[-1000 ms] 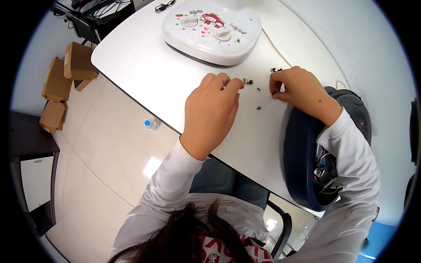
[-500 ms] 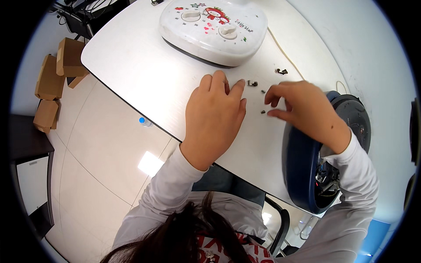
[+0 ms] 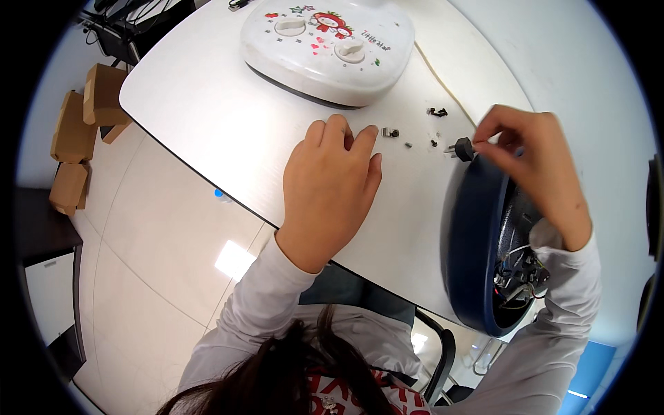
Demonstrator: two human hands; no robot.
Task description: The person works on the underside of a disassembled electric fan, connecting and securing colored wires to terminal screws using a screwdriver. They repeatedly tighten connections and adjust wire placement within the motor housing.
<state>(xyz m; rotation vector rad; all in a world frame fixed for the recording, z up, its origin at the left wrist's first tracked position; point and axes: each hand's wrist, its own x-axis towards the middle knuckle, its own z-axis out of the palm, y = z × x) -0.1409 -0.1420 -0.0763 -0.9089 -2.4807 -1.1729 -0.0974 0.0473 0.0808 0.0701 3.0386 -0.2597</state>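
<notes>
My right hand [image 3: 536,149] is closed in a pinch at a black power plug [image 3: 463,149], whose metal prongs point left. It is above the upper end of a dark blue oval housing [image 3: 477,249], which stands on edge with wiring [image 3: 519,280] showing inside. My left hand [image 3: 328,190] rests on the white table, palm down, fingers bent and apart, holding nothing. Just right of its fingertips lies a small metal clip with a screw [image 3: 391,133]. Small screws [image 3: 434,143] lie between my hands, and several dark screws [image 3: 437,112] are grouped farther back.
A white appliance base [image 3: 311,72] with two dials and cartoon prints stands at the back of the table [image 3: 200,104]. A pale cord [image 3: 443,77] runs behind it along the right side. Cardboard boxes [image 3: 76,131] are at the far left; a blue-capped bottle [image 3: 220,194] is below the table edge.
My right hand has moved right, away from the screws, and closed at the plug. One small screw now lies farther back, near the others. My left hand stays nearly in place.
</notes>
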